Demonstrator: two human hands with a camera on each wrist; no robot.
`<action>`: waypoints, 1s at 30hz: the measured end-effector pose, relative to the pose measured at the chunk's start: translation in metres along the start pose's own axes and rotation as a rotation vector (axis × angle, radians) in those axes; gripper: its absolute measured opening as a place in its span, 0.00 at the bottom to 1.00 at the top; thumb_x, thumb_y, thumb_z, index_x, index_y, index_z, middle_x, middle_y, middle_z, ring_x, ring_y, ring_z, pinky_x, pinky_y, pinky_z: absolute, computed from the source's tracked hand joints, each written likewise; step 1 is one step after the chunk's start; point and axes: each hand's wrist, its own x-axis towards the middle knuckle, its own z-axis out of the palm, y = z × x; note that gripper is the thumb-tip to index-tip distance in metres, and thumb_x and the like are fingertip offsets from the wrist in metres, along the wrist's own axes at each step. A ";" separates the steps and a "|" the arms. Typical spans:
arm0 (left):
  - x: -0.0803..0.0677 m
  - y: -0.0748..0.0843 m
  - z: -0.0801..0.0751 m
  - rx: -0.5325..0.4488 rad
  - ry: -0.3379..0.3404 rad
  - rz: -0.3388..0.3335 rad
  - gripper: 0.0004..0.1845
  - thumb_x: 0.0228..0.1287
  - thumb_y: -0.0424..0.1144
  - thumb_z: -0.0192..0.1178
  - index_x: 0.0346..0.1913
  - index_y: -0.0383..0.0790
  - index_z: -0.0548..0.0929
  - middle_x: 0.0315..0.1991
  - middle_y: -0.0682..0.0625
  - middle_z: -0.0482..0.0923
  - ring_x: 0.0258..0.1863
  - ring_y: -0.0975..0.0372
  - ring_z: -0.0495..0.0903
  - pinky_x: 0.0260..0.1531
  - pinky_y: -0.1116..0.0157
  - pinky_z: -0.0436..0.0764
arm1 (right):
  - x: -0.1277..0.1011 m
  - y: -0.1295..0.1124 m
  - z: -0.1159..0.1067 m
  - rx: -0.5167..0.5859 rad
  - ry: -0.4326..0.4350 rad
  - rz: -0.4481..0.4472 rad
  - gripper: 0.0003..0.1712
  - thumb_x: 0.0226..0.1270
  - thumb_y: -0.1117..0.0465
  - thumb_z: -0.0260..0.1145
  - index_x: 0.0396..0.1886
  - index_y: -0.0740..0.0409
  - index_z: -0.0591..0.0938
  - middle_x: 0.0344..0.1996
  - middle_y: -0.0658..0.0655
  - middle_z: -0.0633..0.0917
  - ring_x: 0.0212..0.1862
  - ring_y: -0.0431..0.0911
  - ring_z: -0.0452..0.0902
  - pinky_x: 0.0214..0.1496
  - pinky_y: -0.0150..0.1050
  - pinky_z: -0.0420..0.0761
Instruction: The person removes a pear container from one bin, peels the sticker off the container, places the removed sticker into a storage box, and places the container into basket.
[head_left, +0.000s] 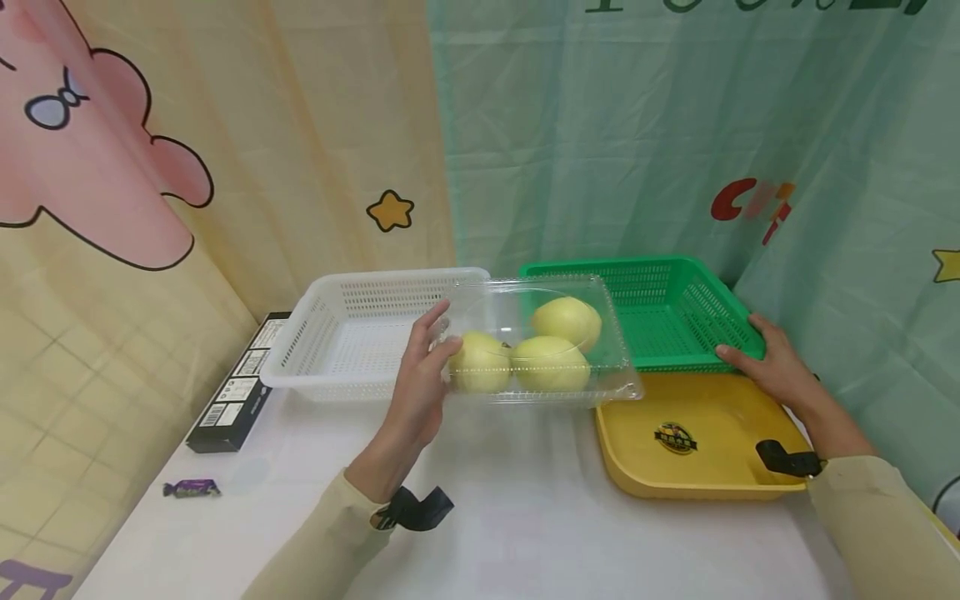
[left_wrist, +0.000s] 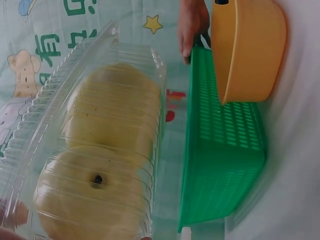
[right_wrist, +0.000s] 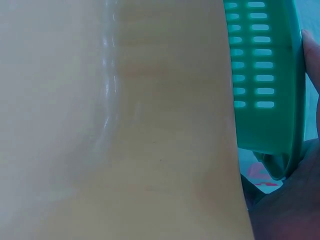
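My left hand (head_left: 422,375) grips the left end of a clear plastic clamshell box (head_left: 480,302), its thumb at the near side. Through the clear walls show three round, pale yellow fruits (head_left: 553,363); the left wrist view shows two fruits (left_wrist: 95,190) close up, one with a dark end. The box is held up over the gap between a white basket (head_left: 318,333) and a green basket (head_left: 652,364), overlapping both in the head view. At the green basket's right end, my right hand (head_left: 783,371) grips the rim, thumb on the inner side.
A yellow basin (head_left: 637,450) with a round dark label stands in front of the green basket, under my right forearm. Left of the white basket lies a long black box (head_left: 225,417). A purple-wrapped candy (head_left: 192,488) lies near the table's left edge. Curtains (head_left: 337,167) hang behind.
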 end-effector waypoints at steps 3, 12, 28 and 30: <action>0.009 0.000 0.008 -0.006 0.016 0.001 0.26 0.68 0.39 0.49 0.65 0.67 0.64 0.74 0.52 0.47 0.71 0.51 0.52 0.63 0.37 0.60 | 0.000 0.001 0.000 -0.002 -0.001 -0.002 0.52 0.69 0.43 0.52 0.73 0.69 0.34 0.70 0.79 0.35 0.69 0.76 0.35 0.62 0.74 0.46; 0.035 -0.003 0.032 0.007 0.030 -0.002 0.26 0.67 0.39 0.50 0.65 0.66 0.64 0.73 0.52 0.49 0.71 0.49 0.53 0.57 0.43 0.69 | 0.001 0.002 0.000 0.010 -0.005 -0.002 0.52 0.70 0.44 0.52 0.73 0.68 0.33 0.70 0.78 0.34 0.69 0.76 0.35 0.62 0.74 0.46; 0.075 -0.013 0.077 0.028 0.038 -0.028 0.27 0.66 0.39 0.52 0.65 0.66 0.65 0.74 0.49 0.49 0.68 0.54 0.60 0.49 0.62 0.75 | -0.001 -0.001 0.000 0.011 -0.003 -0.005 0.52 0.70 0.44 0.52 0.72 0.70 0.34 0.70 0.79 0.34 0.69 0.77 0.36 0.62 0.74 0.46; 0.079 -0.015 0.082 0.032 0.039 -0.026 0.27 0.66 0.38 0.53 0.65 0.66 0.65 0.74 0.49 0.50 0.59 0.57 0.69 0.43 0.63 0.76 | -0.001 -0.001 0.000 0.005 -0.002 -0.002 0.52 0.70 0.43 0.52 0.72 0.70 0.34 0.70 0.79 0.34 0.68 0.77 0.36 0.62 0.74 0.46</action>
